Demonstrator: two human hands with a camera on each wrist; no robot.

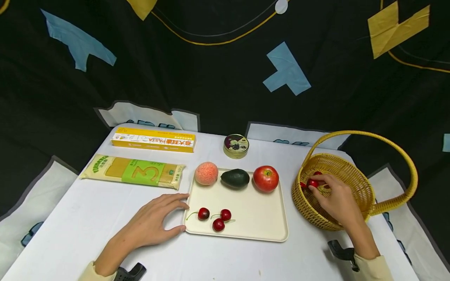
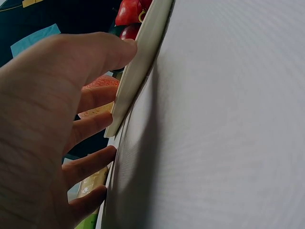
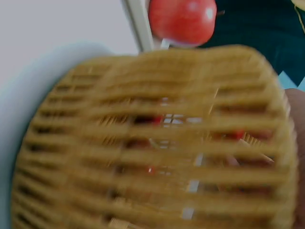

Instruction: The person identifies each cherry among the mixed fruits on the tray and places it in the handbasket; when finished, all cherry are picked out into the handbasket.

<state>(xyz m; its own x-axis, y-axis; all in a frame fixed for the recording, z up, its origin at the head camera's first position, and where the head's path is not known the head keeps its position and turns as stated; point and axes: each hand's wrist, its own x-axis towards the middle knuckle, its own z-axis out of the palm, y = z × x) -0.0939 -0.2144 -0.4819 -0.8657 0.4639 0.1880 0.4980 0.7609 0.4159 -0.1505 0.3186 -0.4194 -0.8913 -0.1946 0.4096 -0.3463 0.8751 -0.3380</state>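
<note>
My right hand point(image 1: 336, 198) reaches into a wicker basket point(image 1: 362, 183) and pinches a red cherry point(image 1: 312, 183) between thumb and fingers. Other red fruit shows beside it, partly hidden by the hand. In the right wrist view the basket's woven wall point(image 3: 157, 143) covers most of that hand. My left hand point(image 1: 154, 218) lies with fingers spread at the left edge of a cream tray point(image 1: 256, 218), thumb and fingertips touching the rim. On the tray are a cherry point(image 1: 203, 214) at the left, two cherries point(image 1: 218, 224) together, a peach-like fruit point(image 1: 206, 173), an avocado point(image 1: 235, 178) and a red apple point(image 1: 266, 179).
Left of the tray lie a pasta packet point(image 1: 135, 171) and, behind it, a yellow-and-white pasta box point(image 1: 153, 139). A round tin point(image 1: 236, 146) stands behind the tray. The basket's tall handle point(image 1: 404, 156) arches up on the right. A black cloth point(image 1: 218, 86) hangs behind the table.
</note>
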